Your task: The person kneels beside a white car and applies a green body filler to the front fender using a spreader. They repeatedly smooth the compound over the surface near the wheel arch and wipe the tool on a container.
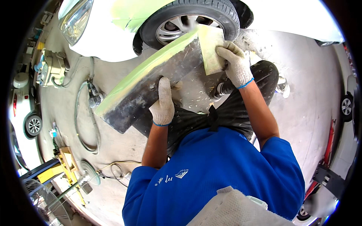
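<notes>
My left hand, in a white knit glove, is closed on a long, scuffed dark panel with a pale yellow-green band along its upper edge; the thumb lies over its face. My right hand, gloved alike, pinches a pale yellow-green sheet at the panel's upper right end; whether the sheet is attached cannot be told. Beyond them is a white car's front wheel below a fender with pale green patches. My legs in dark, spattered trousers are bent beneath my hands.
At left are a pale machine, a hose with a tool, a yellow-and-black stand, a wire fan and another white car. At right are red bars and another car's wheel. Debris dots the concrete floor.
</notes>
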A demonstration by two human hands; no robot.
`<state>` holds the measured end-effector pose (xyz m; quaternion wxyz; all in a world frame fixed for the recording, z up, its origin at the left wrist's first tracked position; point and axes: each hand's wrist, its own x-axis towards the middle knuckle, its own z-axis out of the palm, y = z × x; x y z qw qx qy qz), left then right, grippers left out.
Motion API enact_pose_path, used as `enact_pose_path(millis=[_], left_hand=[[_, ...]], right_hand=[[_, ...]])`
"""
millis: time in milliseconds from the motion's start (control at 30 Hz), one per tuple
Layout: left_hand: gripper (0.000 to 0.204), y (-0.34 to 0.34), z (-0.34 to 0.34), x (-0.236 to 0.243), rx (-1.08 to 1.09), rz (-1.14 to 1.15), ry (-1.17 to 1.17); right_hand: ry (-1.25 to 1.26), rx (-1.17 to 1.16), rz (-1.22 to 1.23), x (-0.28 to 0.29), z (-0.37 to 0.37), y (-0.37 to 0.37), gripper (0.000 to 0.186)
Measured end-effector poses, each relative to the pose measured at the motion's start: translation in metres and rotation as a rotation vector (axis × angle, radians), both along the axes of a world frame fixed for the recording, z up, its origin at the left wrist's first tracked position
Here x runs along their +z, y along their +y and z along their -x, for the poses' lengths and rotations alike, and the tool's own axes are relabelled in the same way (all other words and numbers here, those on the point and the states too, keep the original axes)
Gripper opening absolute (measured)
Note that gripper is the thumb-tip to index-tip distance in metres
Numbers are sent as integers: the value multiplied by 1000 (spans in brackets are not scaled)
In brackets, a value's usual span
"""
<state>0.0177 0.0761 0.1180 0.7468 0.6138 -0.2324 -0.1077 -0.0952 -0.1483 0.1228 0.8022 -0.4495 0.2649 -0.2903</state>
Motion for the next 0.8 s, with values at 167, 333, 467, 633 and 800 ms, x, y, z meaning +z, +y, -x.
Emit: enact_pose_path(millis=[167, 333, 467, 633, 800], left_hand=[[28, -7, 16, 21, -10, -37, 32], [35, -23, 25, 19, -23, 1, -39], [33, -33, 25, 20, -71, -15, -138], [27, -43, 37, 44, -174, -124, -119], [26, -58, 30, 45, -328, -227, -93]], right_hand=[[-102, -41, -55, -2, 12, -7, 9], [-156, -92, -164, -3, 18, -20, 8], [-137, -32, -106, -4, 24, -27, 9], [-33, -15, 26, 3, 34, -33, 14], [25, 40, 213, 12, 34, -31, 23]])
